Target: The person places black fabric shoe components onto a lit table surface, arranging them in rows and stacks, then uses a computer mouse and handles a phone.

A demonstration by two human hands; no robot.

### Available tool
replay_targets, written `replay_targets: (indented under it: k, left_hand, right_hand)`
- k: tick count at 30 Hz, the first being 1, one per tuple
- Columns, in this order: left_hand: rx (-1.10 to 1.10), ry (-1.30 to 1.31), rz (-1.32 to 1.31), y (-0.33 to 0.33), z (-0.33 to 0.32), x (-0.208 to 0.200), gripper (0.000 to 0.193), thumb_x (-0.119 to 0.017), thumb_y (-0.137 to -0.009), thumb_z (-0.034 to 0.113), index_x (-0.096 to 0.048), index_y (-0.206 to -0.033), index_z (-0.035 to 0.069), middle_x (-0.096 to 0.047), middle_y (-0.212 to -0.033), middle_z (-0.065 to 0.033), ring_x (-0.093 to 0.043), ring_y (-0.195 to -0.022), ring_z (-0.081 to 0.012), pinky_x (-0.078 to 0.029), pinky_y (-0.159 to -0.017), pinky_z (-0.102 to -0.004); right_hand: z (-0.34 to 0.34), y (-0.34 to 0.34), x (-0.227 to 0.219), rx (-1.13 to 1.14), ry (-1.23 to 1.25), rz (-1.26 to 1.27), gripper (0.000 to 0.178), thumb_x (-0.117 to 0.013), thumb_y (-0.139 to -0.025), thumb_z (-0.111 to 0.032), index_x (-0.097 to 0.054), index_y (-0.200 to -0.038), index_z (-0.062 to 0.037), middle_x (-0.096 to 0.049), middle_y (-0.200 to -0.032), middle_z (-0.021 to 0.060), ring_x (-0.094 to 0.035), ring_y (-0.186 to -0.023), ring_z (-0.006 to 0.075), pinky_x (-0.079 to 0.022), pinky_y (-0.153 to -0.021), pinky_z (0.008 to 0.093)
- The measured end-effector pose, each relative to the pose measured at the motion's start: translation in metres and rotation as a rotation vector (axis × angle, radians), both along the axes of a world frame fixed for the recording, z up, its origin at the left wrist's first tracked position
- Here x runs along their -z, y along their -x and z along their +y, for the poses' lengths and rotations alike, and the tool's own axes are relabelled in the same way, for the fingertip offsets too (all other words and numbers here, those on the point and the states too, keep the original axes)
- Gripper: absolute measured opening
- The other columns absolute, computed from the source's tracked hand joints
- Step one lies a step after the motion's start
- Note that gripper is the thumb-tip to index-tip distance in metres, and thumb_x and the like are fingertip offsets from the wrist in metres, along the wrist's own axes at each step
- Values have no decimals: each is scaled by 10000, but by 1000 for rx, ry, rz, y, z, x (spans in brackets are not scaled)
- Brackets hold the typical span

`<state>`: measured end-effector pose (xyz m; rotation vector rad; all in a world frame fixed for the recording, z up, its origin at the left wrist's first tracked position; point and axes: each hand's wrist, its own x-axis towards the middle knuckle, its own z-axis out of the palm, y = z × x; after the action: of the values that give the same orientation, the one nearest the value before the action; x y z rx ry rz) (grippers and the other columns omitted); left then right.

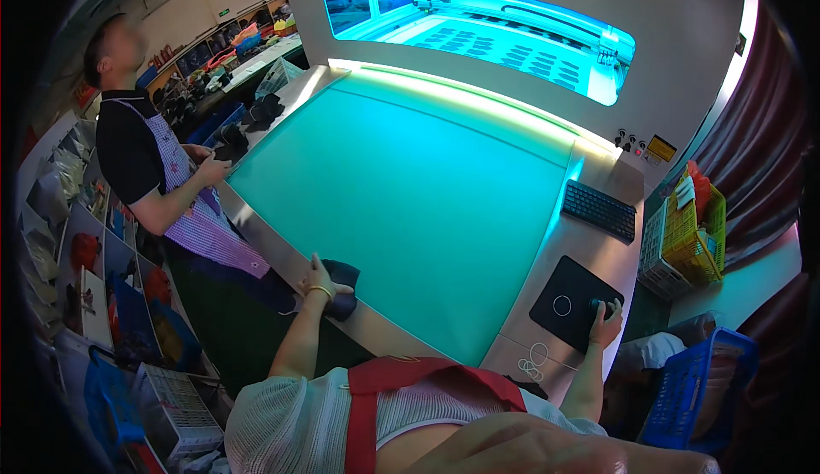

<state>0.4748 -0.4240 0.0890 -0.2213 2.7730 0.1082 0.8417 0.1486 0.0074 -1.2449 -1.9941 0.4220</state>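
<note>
At the near left edge of the glowing teal work surface [410, 192], my left hand [316, 281] grips a stack of dark curved pieces [345, 289]; a yellow bracelet circles that wrist. What the pieces are made of cannot be made out. My right hand [606, 327] is closed over a small dark computer mouse [594, 305], which lies on a black mouse pad [561, 288] with a white ring on it. A black keyboard [600, 209] sits just beyond the pad.
A large machine's window [487, 38] shows rows of dark pieces under blue light. Another person [175, 149] in a checked apron stands at the left, holding something dark. Yellow [705, 235] and blue [696, 389] baskets stand right. White cord loops [531, 367] lie near me.
</note>
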Motion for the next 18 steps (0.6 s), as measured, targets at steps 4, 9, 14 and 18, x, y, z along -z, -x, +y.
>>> replay_targets:
  k: [4, 9, 14, 18]
  left_hand:
    - [315, 124, 51, -36, 25, -5, 1424, -902, -586, 515, 61, -1567, 142, -597, -1273, -172, -614, -1128, -355, -455, -988, -471]
    - [570, 1, 65, -57, 17, -7, 1325, -900, -614, 425, -16, -1558, 133, -615, -1233, -198, -606, -1110, -402, -467, -976, -497]
    - [962, -424, -70, -134, 31, -17, 1248, -889, -597, 450, -158, -1535, 71, -617, -1170, -300, -570, -1126, -491, -468, -970, -495]
    - [885, -302, -256, -158, 43, 9, 1182, -844, -592, 561, -277, -1484, 31, -608, -1185, -292, -596, -1092, -465, -474, -946, -500]
  right_hand:
    - [-3, 4, -6, -47, -30, -35, 548, -717, -842, -370, -579, -1274, -63, -683, -1128, 131, -624, -1057, 330, -474, -933, 435]
    - [-4, 6, -12, -51, -33, -69, 577, -743, -816, -359, -566, -1281, -66, -678, -1129, 124, -611, -1062, 331, -468, -936, 438]
    - [2, 1, -1, -64, -47, -61, 581, -755, -803, -339, -561, -1280, -70, -679, -1122, 118, -609, -1054, 337, -469, -929, 445]
    - [-2, -1, -4, -58, -37, -57, 575, -758, -800, -323, -562, -1280, -74, -680, -1116, 114, -611, -1052, 338, -472, -922, 449]
